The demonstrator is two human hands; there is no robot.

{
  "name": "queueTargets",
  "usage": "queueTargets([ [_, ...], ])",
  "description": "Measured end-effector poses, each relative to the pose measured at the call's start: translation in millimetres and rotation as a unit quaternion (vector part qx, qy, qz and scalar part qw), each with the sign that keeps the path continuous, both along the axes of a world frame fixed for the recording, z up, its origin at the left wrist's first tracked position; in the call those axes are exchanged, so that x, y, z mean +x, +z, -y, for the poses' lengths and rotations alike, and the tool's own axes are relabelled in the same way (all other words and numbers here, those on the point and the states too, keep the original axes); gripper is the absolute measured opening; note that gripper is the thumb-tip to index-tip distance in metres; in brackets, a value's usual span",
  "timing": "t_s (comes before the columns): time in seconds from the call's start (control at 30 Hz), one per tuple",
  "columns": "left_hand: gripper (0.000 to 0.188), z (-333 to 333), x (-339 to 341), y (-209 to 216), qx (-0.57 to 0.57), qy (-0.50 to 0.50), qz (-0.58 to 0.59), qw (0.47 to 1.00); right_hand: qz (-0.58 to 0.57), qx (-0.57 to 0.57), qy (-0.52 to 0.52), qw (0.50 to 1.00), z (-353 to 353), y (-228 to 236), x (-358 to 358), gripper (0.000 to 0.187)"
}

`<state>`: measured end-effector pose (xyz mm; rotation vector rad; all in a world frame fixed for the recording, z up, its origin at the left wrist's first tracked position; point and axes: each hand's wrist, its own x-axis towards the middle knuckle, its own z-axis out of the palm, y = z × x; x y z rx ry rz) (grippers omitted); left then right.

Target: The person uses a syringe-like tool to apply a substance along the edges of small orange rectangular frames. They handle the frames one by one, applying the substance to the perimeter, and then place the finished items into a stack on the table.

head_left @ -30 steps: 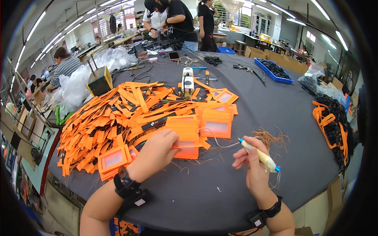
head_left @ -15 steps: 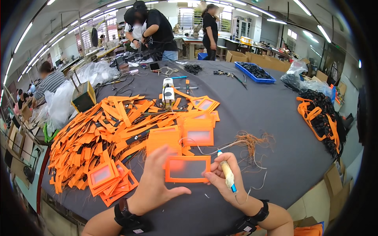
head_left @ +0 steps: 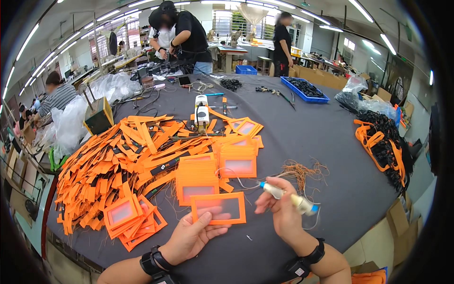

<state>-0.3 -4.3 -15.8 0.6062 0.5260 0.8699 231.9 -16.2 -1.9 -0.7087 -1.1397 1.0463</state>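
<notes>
So: orange frame (head_left: 231, 206) in left grip (head_left: 189, 240), pen-like tool (head_left: 301, 203) in right grip (head_left: 284, 217)

Left grip pinches the frame at its lower left: thumb on the front, fingers behind, visible through the clear window. Frame sits just past the left palm, raised toward the wearer. Right grip is off the frame's right side, near but apart; it holds the tool, pale body, blue ends, slanting down to the right. Tool is motion-blurred, exact finger contact hard to tell. Dark wristband (head_left: 150, 263) on left wrist, another on right.

Small white scrap (head_left: 249, 237) on the grey counter (head_left: 331, 208). Fanned pile of frames (head_left: 124, 213) left of the left grip. Just beyond the held frame, two neat frame stacks (head_left: 197, 190), the nearer partly overlapped by it in view. Big heap of orange strips (head_left: 109, 163) at left; orange thread tangle (head_left: 302, 173) beyond the tool. Black-and-orange straps (head_left: 399, 161) at right.

Farther: white device (head_left: 202, 113), dark box with yellow edge (head_left: 99, 116), clear plastic bags (head_left: 71, 128), blue tray (head_left: 318, 100) of black parts. Seated person in stripes (head_left: 57, 99) at left; people standing at back.
</notes>
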Motion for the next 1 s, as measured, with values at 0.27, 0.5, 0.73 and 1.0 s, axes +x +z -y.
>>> queueTargets([
  [0.27, 0.034, 0.8, 1.3, 1.4, 0.002, -0.005, -0.004, 1.000, -0.069, -0.062, 0.042, 0.995, -1.5, -2.2, 9.2, 0.031],
  [0.5, 0.034, 1.0, 0.7, 3.1, 0.004, -0.009, -0.013, 1.000, -0.088, -0.065, 0.048, 0.993, -1.6, -1.9, 7.5, 0.025],
  [0.73, 0.033, 1.0, 1.4, 0.6, 0.007, -0.014, -0.004, 1.000, -0.081, -0.062, 0.045, 0.994, -2.1, -3.1, 7.7, 0.025],
  [1.0, 0.029, 0.8, 2.0, -1.4, 0.009, -0.012, -0.001, 1.000, -0.075, -0.064, 0.043, 0.994, -2.1, -2.4, 7.0, 0.026],
])
